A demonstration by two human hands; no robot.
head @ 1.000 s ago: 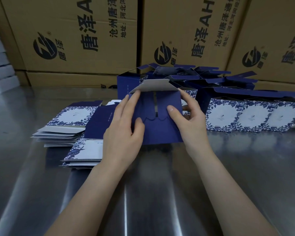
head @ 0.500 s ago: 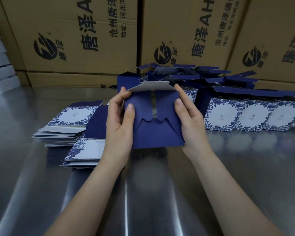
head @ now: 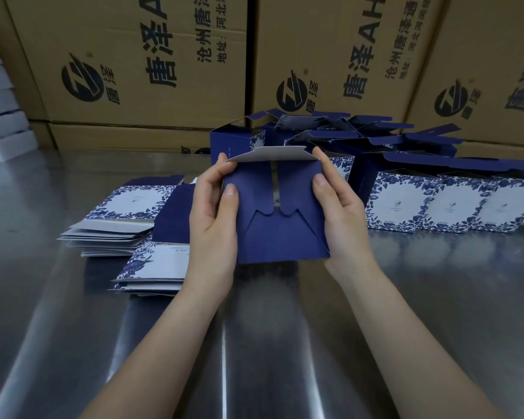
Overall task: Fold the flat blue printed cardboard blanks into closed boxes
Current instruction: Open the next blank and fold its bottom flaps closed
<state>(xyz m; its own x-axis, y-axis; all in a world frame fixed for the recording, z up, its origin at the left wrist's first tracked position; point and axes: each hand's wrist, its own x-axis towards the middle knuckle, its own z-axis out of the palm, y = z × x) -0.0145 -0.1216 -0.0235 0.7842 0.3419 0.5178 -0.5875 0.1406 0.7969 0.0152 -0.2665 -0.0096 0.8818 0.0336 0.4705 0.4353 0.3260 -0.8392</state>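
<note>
I hold a dark blue box blank (head: 280, 234) upright above the table, its bottom flaps facing me. Two narrow flaps lie over a wide flap, with a slit between them, and a grey flap (head: 270, 154) sticks out at the top. My left hand (head: 214, 219) grips its left edge, thumb pressed on the left flap. My right hand (head: 342, 213) grips its right edge, thumb on the right flap. Two stacks of flat blue-and-white printed blanks (head: 121, 219) (head: 155, 267) lie to the left.
Several folded boxes with floral fronts (head: 448, 204) stand in a row at right, more with open lids (head: 330, 134) behind. Large brown cartons (head: 127, 65) wall off the back of the steel table (head: 270, 343). White boxes (head: 0, 116) stack at far left.
The box has been lifted slightly off the table and tilted toward me. Both hands shifted from pressing the flaps' middle to gripping its side edges, thumbs on the flaps.
</note>
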